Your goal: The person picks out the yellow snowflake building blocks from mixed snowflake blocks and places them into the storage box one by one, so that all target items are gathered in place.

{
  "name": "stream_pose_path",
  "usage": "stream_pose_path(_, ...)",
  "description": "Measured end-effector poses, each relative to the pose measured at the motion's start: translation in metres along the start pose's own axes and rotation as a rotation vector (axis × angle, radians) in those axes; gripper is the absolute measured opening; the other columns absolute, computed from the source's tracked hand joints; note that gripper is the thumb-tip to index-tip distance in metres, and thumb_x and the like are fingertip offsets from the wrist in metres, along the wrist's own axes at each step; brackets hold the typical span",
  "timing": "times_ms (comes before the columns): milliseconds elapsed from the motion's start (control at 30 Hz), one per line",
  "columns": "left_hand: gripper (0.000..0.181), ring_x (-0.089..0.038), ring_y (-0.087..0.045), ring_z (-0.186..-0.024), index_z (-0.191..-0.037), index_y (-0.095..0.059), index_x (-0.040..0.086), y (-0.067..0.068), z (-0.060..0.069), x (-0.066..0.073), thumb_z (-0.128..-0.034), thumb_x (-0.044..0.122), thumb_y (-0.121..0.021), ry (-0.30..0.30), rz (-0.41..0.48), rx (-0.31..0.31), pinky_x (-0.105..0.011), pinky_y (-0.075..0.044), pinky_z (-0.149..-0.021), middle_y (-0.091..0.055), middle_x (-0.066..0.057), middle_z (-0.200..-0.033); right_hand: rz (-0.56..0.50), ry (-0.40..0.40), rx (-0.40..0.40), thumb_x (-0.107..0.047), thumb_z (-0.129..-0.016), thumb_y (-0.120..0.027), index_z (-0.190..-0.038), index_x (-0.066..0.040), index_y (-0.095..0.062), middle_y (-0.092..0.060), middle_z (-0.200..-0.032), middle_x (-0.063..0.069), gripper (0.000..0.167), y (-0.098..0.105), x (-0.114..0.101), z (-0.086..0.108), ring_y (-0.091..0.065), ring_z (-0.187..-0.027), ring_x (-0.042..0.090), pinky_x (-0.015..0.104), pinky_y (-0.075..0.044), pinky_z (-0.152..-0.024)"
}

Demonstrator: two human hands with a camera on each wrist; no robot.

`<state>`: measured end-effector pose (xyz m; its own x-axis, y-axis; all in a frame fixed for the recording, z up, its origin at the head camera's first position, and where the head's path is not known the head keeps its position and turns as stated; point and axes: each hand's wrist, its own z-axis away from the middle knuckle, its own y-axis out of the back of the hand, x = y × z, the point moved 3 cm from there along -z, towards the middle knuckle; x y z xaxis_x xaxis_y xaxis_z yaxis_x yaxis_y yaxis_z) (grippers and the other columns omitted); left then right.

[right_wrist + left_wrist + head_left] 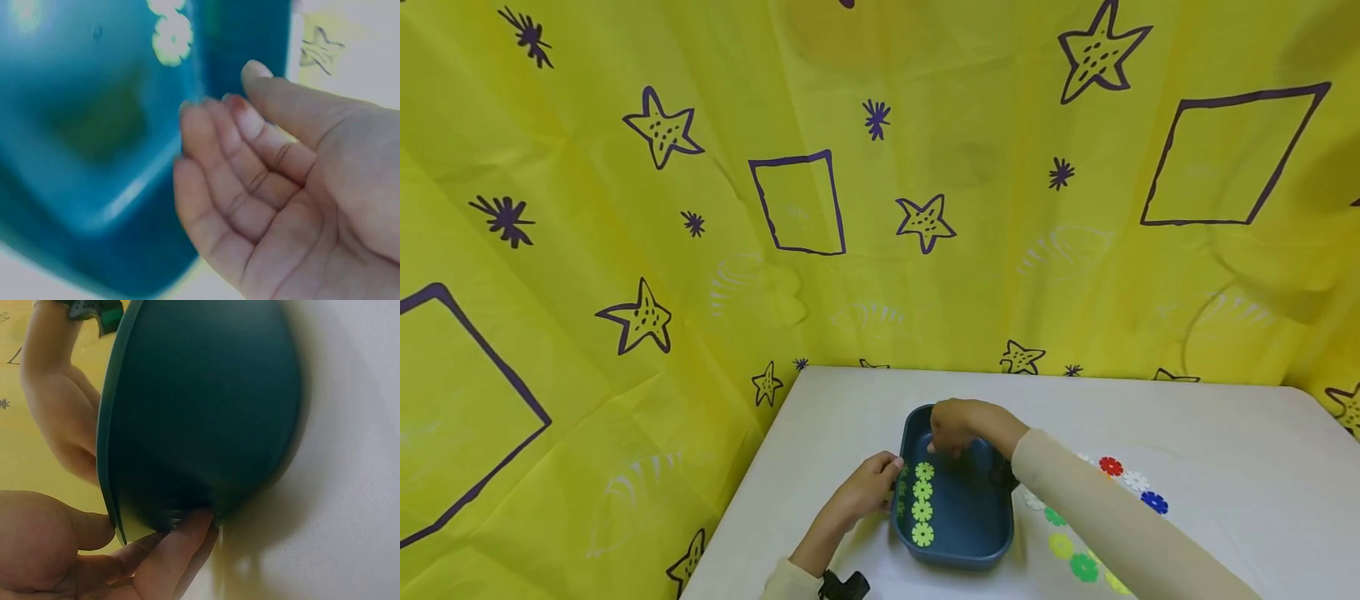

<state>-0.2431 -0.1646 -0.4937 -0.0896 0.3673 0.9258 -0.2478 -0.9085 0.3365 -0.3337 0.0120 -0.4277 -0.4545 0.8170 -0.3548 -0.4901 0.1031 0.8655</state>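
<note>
A dark blue-green rectangular tray (pixel 966 512) stands on the white table. Along its left side lies a straight row of several yellow-green notched, flower-shaped discs (pixel 922 510), with faint reflections on the wall beside them. My left hand (pixel 871 483) grips the tray's left rim, thumb inside the edge and fingers against the outer wall, as the left wrist view shows. Above the tray's far end is my right hand (pixel 957 425), fingers bent downward past the row's far end. In the right wrist view its palm and loosely curved fingers (pixel 199 134) show no piece held.
Right of the tray lie loose discs in several colours, among them a red disc (pixel 1111 466), a blue disc (pixel 1154 502) and a green disc (pixel 1084 567). My right sleeve (pixel 1120 517) covers part of them. A yellow patterned curtain (pixel 985 292) hangs behind the white table (pixel 842 408).
</note>
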Motion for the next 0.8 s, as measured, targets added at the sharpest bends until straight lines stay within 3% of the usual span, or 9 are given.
stream_pose_path(167,0.032,-0.022,-0.063,-0.096,-0.122,-0.061,-0.004,0.000,0.001,0.002,-0.1145,0.024,-0.047,-0.001,-0.029,0.008,-0.041,-0.062,-0.078,-0.062,-0.011,-0.106,-0.089,0.091,0.018,-0.023,-0.103,-0.072,-0.082,-0.008,-0.072,-0.071,-0.079,0.005,0.026,0.027,0.024,0.031,-0.072,-0.076,0.020,0.034,-0.058,-0.071)
stream_pose_path(400,0.031,-0.021,-0.062,-0.095,-0.119,-0.060,-0.003,0.002,0.002,0.002,-0.1145,0.024,-0.047,-0.013,-0.039,0.012,-0.040,-0.062,-0.076,-0.061,-0.010,-0.103,-0.127,0.100,0.022,-0.025,-0.103,-0.070,-0.091,-0.009,-0.069,-0.069,-0.086,0.005,0.020,0.042,0.062,0.068,-0.067,-0.075,0.014,0.031,-0.056,-0.072)
stream_pose_path(567,0.030,-0.021,-0.061,-0.093,-0.118,-0.060,-0.003,0.000,0.002,0.000,-0.1146,0.024,-0.047,-0.012,-0.029,0.008,-0.038,-0.060,-0.075,-0.060,-0.011,-0.103,-0.174,0.068,0.022,-0.023,-0.102,-0.072,-0.092,-0.009,-0.068,-0.067,-0.083,0.003,0.017,0.033,0.085,0.093,-0.064,-0.075,0.016,0.031,-0.055,-0.071)
stream_pose_path(800,0.030,-0.021,-0.060,-0.092,-0.119,-0.060,-0.003,-0.001,0.001,0.004,-0.1145,0.024,-0.047,-0.012,-0.036,0.008,-0.040,-0.060,-0.075,-0.060,-0.011,-0.102,-0.231,0.005,0.050,-0.014,-0.097,-0.075,-0.089,-0.010,-0.066,-0.064,-0.078,0.004,0.013,-0.002,0.111,0.122,-0.058,-0.073,0.018,0.029,-0.047,-0.066)
